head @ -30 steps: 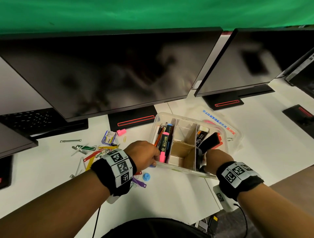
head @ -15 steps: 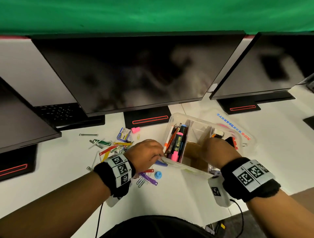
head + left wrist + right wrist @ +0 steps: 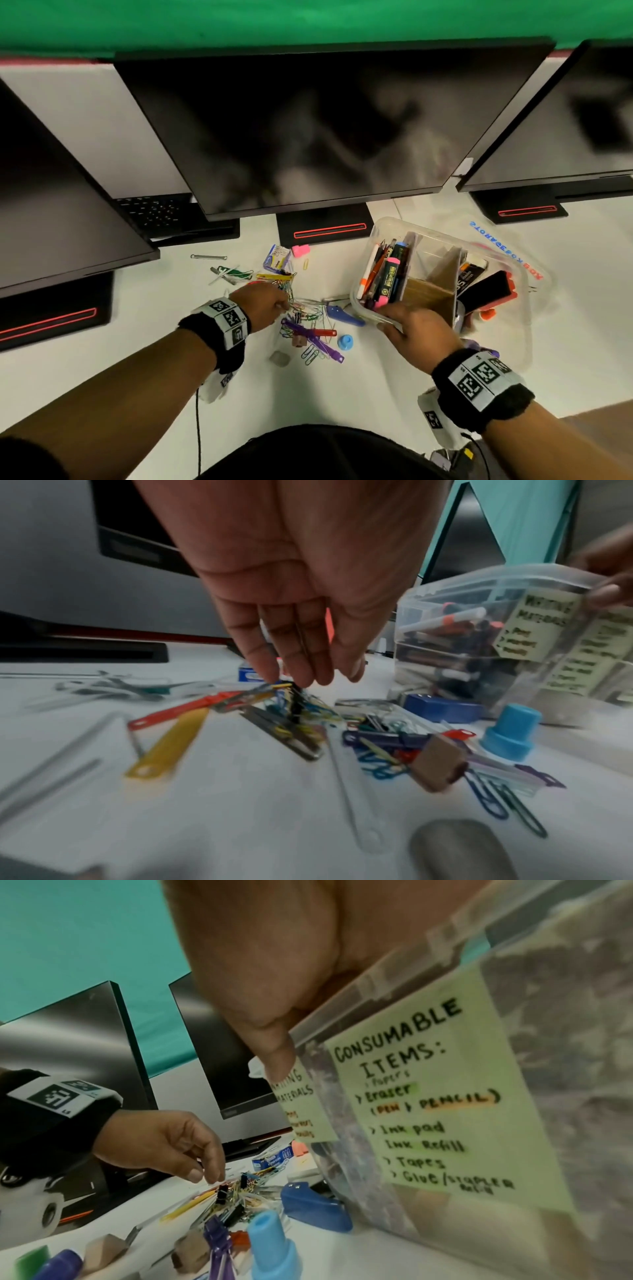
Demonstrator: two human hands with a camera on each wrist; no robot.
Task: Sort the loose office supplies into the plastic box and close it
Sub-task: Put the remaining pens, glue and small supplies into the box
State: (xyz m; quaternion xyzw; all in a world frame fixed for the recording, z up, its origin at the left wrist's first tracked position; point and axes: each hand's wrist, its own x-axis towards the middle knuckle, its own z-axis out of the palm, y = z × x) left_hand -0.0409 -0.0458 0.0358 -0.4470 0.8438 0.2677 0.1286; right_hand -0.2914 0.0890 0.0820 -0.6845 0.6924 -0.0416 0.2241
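Note:
The clear plastic box (image 3: pixel 442 236) stands open right of centre, with pens and markers (image 3: pixel 383 277) in its left compartment and dark items in the right one. Yellow labels show on its front wall (image 3: pixel 428 1110). My right hand (image 3: pixel 394 318) grips the front rim, thumb (image 3: pixel 274 1047) outside on the wall. My left hand (image 3: pixel 282 303) reaches down into a pile of coloured paper clips (image 3: pixel 308 308); its straight fingertips (image 3: pixel 301 680) touch the clips (image 3: pixel 308 710) with nothing clearly pinched. The lid (image 3: pixel 503 246) lies under the box's far right side.
Loose on the white table are a blue staple remover (image 3: pixel 342 315), a blue cap-shaped piece (image 3: pixel 345 342), purple fasteners (image 3: pixel 318 339), a pink eraser (image 3: pixel 300 250) and a small clip box (image 3: pixel 276 257). Monitors (image 3: pixel 308 130) and their stands (image 3: pixel 325 229) line the back. The table edge is at the right.
My left hand has left the box's near-left corner and moved left to the paper clips. My right hand has come out of the right compartment and taken the front rim.

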